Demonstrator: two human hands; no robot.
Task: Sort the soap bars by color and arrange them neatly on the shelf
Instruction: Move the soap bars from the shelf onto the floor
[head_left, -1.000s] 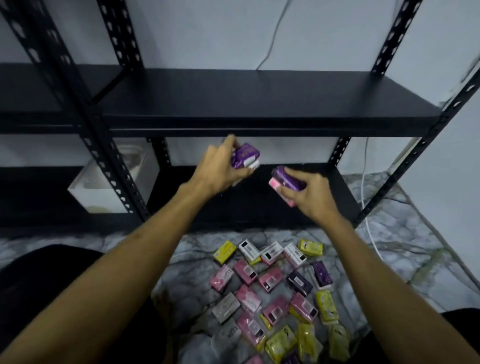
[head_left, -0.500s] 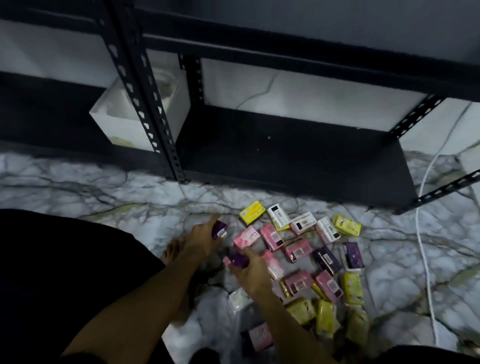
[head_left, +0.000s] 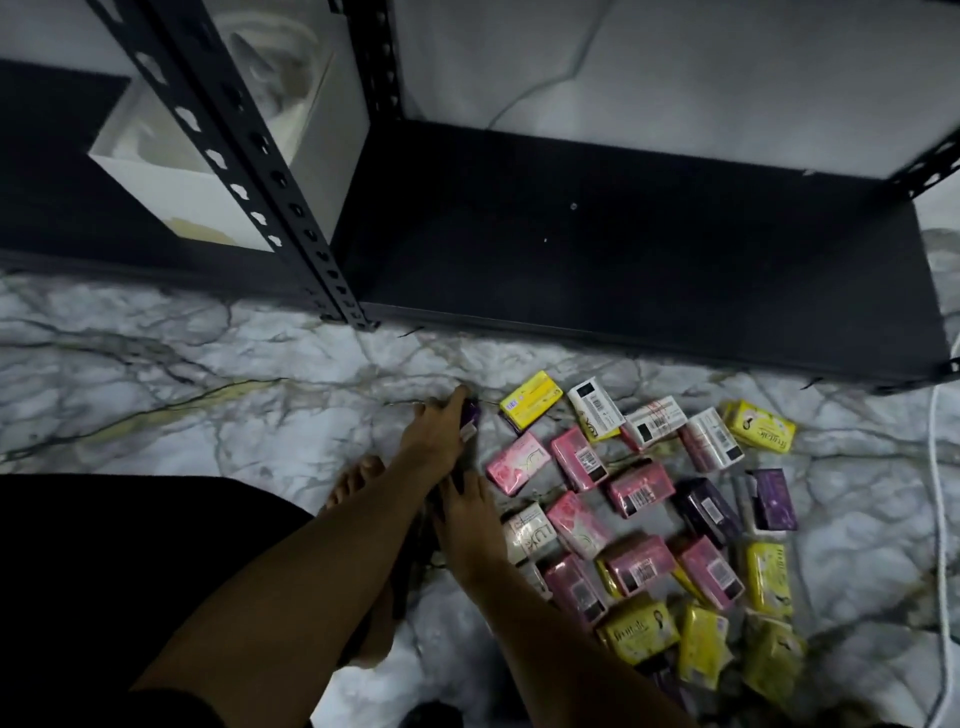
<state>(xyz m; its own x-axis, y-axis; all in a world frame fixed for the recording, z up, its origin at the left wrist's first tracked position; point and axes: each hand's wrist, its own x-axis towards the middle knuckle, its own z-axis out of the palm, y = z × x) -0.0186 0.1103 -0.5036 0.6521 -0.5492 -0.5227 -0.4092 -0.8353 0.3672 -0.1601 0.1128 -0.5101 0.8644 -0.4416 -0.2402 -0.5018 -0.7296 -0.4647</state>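
Observation:
Low over the marble floor, my left hand (head_left: 434, 439) grips a purple soap bar (head_left: 470, 418) just left of the pile. Right behind its wrist, my right hand (head_left: 467, 525) lies with its fingers over a second dark purple bar (head_left: 453, 480) that is mostly hidden. The pile holds several loose bars: pink ones (head_left: 640, 487), yellow ones (head_left: 531, 399), two purple ones (head_left: 774, 499) and white ones (head_left: 595, 404). The black bottom shelf (head_left: 623, 249) stands beyond the pile with nothing on it.
A perforated black upright (head_left: 249, 156) stands left of the shelf bay. A white box (head_left: 171, 197) sits on the neighbouring shelf to the left. A white cable (head_left: 939, 467) runs down the right edge. My bare foot (head_left: 358, 480) rests near my left arm.
My view dropped from the upper shelf to the floor. Both hands came down from shelf height with their purple bars and now sit at the left edge of the pile.

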